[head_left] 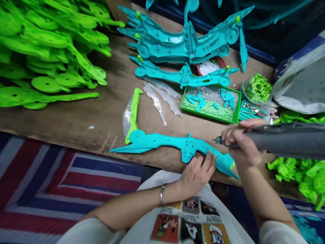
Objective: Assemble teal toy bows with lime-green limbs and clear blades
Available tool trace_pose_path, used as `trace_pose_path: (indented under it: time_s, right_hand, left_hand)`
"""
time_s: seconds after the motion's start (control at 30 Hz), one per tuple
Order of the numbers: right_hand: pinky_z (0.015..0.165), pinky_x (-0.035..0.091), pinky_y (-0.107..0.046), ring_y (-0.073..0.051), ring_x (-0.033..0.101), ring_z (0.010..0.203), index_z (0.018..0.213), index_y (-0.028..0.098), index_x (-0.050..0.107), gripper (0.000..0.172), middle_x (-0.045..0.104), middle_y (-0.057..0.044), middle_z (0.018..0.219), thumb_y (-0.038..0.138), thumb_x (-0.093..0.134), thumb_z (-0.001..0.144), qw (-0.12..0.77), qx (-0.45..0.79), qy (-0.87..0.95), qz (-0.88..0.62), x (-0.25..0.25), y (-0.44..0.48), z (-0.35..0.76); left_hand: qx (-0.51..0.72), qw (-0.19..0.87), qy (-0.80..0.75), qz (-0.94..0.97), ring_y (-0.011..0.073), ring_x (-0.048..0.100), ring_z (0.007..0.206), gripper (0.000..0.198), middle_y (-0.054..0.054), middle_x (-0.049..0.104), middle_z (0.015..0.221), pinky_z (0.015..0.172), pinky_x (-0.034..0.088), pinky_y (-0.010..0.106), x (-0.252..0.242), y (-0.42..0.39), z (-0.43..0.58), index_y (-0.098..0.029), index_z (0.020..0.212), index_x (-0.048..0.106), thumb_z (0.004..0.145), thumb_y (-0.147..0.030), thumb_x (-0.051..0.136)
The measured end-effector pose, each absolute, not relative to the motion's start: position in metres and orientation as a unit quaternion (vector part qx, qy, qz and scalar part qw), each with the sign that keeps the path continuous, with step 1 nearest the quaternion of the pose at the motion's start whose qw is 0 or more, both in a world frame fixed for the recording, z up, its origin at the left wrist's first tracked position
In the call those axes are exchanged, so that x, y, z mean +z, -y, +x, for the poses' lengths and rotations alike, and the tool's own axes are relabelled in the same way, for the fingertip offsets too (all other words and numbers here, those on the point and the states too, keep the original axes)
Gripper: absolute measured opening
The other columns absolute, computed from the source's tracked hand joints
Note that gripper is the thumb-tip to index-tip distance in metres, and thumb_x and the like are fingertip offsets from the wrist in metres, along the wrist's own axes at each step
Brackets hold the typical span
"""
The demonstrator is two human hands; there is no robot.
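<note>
A teal plastic toy bow (170, 140) lies across the front of the bench, with a lime green arm (133, 117) and a clear plastic blade (127, 117) at its left end. My left hand (198, 173) has its fingers bent over the bow's front edge, right of its middle block, holding it against the bench. In my right hand (242, 142) is a dark electric screwdriver (286, 139), gripped near its nose. Its bit points left, just above the bow's right half; whether the tip touches anything is not clear.
Teal bow halves (162, 47) are stacked at the back. A green tray (210, 117) holds screws and small teal parts. Clear blades (162, 100) lie left of it. A tub of lime clips (261, 88) stands right. Lime parts (45, 51) pile high at left, more (309, 179) at right.
</note>
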State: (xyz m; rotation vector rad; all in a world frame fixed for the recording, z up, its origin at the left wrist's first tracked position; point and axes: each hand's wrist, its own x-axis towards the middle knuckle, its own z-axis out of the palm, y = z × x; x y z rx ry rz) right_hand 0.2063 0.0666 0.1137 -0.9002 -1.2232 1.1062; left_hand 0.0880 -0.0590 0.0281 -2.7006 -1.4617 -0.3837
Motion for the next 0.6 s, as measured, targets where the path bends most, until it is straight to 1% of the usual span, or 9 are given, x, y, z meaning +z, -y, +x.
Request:
trace_pose_path:
  time_s: [0.1, 0.2, 0.3, 0.4, 0.5, 0.6]
  right_hand:
    - [0.055, 0.049, -0.034, -0.015, 0.056, 0.049, 0.105, 0.030, 0.059, 0.024, 0.056, 0.007, 0.060, 0.020, 0.067, 0.085, 0.568, 0.497, 0.534, -0.382, 0.105, -0.037, 0.205]
    - [0.055, 0.050, -0.034, -0.015, 0.056, 0.050, 0.099, 0.030, 0.058, 0.016, 0.056, 0.007, 0.060, 0.022, 0.065, 0.086, 0.567, 0.488, 0.539, -0.387, 0.092, -0.028, 0.205]
    - [0.056, 0.050, -0.036, -0.016, 0.056, 0.051, 0.091, 0.029, 0.057, 0.011, 0.056, 0.007, 0.060, 0.026, 0.066, 0.086, 0.553, 0.481, 0.537, -0.417, 0.084, -0.028, 0.205]
    - [0.056, 0.051, -0.037, -0.017, 0.057, 0.052, 0.095, 0.030, 0.056, 0.015, 0.057, 0.007, 0.061, 0.024, 0.067, 0.086, 0.554, 0.489, 0.534, -0.410, 0.079, -0.029, 0.207]
    - [0.057, 0.052, -0.036, -0.017, 0.059, 0.055, 0.097, 0.029, 0.056, 0.021, 0.060, 0.006, 0.067, 0.018, 0.068, 0.084, 0.539, 0.514, 0.560, -0.362, 0.072, -0.032, 0.209]
    - [0.057, 0.052, -0.034, -0.016, 0.060, 0.059, 0.092, 0.027, 0.057, 0.018, 0.062, 0.005, 0.070, 0.019, 0.070, 0.082, 0.480, 0.544, 0.588, -0.356, 0.068, -0.036, 0.211]
  left_hand:
    - [-0.124, 0.011, 0.472, -0.873, 0.0192, 0.057, 0.086, 0.046, 0.018, 0.052, 0.150, 0.075, 0.044, 0.037, 0.029, 0.059, 0.088, -0.012, 0.145, 0.050, 0.100, -0.021, 0.046]
    - [-0.126, 0.007, 0.471, -0.873, 0.0202, 0.057, 0.090, 0.045, 0.018, 0.052, 0.150, 0.078, 0.044, 0.038, 0.029, 0.059, 0.087, -0.013, 0.145, 0.050, 0.101, -0.023, 0.046]
    - [-0.140, 0.011, 0.474, -0.870, 0.0217, 0.058, 0.095, 0.046, 0.016, 0.054, 0.149, 0.085, 0.043, 0.041, 0.028, 0.058, 0.086, -0.014, 0.145, 0.050, 0.101, -0.025, 0.048]
    - [-0.168, 0.009, 0.467, -0.868, 0.0219, 0.058, 0.097, 0.045, 0.014, 0.054, 0.149, 0.089, 0.041, 0.042, 0.024, 0.055, 0.083, -0.016, 0.144, 0.052, 0.100, -0.026, 0.050]
    - [-0.202, -0.005, 0.460, -0.865, 0.0201, 0.057, 0.092, 0.041, 0.012, 0.060, 0.140, 0.086, 0.041, 0.041, 0.018, 0.051, 0.081, -0.019, 0.139, 0.056, 0.099, -0.024, 0.051]
    - [-0.220, -0.021, 0.460, -0.860, 0.0183, 0.057, 0.085, 0.034, 0.011, 0.066, 0.126, 0.084, 0.040, 0.040, 0.012, 0.048, 0.082, -0.021, 0.131, 0.060, 0.099, -0.023, 0.051]
